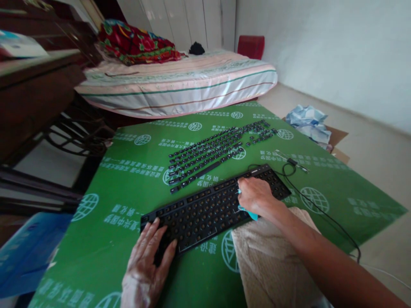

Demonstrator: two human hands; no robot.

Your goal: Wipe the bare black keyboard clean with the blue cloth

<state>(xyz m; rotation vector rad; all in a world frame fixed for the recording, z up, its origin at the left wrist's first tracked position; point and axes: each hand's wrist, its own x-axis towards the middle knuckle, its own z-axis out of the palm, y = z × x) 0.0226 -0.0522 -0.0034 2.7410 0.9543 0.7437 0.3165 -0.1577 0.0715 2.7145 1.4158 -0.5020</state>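
Observation:
A black keyboard [205, 209] with its keycaps taken off lies across the green table cover [128, 188]. My left hand [147, 256] lies flat with fingers spread on the keyboard's left end. My right hand [255, 196] is closed over the keyboard's right half, gripping a small light-blue item [248, 211] that I cannot name. Rows of removed black keycaps [218, 149] lie laid out beyond the keyboard. The keyboard's black cable [321, 209] trails off to the right.
A beige towel [272, 256] lies on the near table edge under my right forearm. A small metal tool [293, 161] rests right of the keycaps. A bed [180, 81] stands behind, a dark desk [35, 85] at left, crumpled paper in a box [310, 122] on the floor.

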